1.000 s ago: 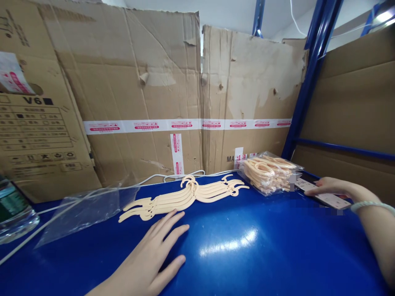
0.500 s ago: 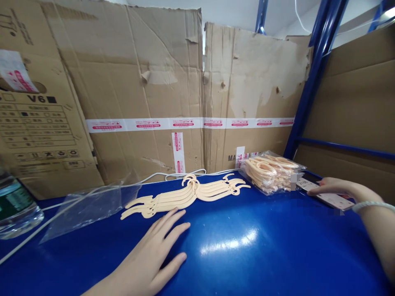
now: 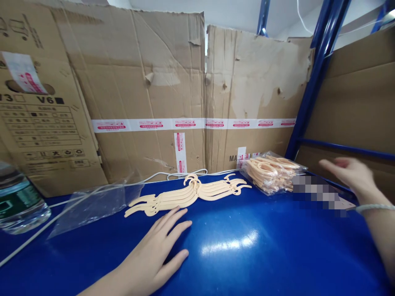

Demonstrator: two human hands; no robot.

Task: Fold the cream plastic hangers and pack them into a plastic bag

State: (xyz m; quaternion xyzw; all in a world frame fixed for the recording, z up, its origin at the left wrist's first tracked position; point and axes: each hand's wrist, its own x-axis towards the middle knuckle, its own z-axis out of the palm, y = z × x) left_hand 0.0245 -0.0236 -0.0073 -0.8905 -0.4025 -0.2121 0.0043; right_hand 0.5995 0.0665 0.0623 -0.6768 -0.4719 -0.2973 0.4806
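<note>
My left hand (image 3: 156, 250) lies flat and open on the blue table (image 3: 247, 255), its fingertips just short of a fanned stack of small cream plastic hangers (image 3: 188, 193). Raised off the table at the right, my right hand (image 3: 352, 174) has loosely spread fingers and holds nothing; a pale bangle circles its wrist. Below that hand lies a flat object (image 3: 321, 195), blurred out. A clear bag packed with more cream hangers (image 3: 271, 170) sits just left of it.
An empty clear plastic bag (image 3: 95, 203) and a white cable (image 3: 173, 176) lie at the left and back. A water bottle (image 3: 18, 199) stands at the far left. Worn cardboard boxes (image 3: 138, 94) wall the back; blue rack posts (image 3: 311, 86) stand at the right.
My right hand has lifted off the flat object at the right and now hovers above it. The left hand stays flat in place. The view has shifted slightly.
</note>
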